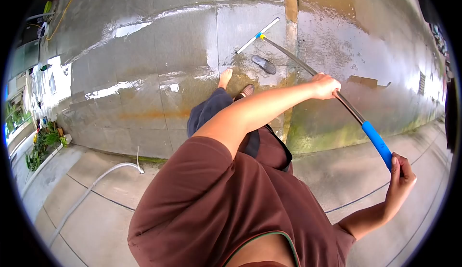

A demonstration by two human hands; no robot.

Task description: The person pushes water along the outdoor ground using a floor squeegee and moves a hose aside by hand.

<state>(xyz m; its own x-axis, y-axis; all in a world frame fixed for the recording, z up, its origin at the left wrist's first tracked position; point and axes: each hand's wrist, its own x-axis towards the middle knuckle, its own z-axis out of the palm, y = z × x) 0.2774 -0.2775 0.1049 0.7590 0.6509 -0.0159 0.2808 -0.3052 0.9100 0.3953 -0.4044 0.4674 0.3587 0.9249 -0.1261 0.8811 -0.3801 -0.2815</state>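
Note:
A floor squeegee [301, 62] reaches across the wet floor; its long metal pole slants down to a blue grip. Its wide blade [245, 45], with a blue and yellow joint, rests on the wet floor. My left hand [326, 86] is wrapped round the middle of the pole. At the top end, the fingers of my right hand [402, 173] pinch the end of the blue grip. A dark slipper [263, 65] lies loose just below the blade. My left foot [225, 78] is bare, while the other foot [247, 91] wears a dark slipper.
Water shines over the grey floor [187, 40]. A pale hose [96, 182] curves over the paving at lower left, near potted plants [48, 142]. A yellow cord [70, 4] runs along the upper left. Green moss [322, 144] lines the floor's near edge.

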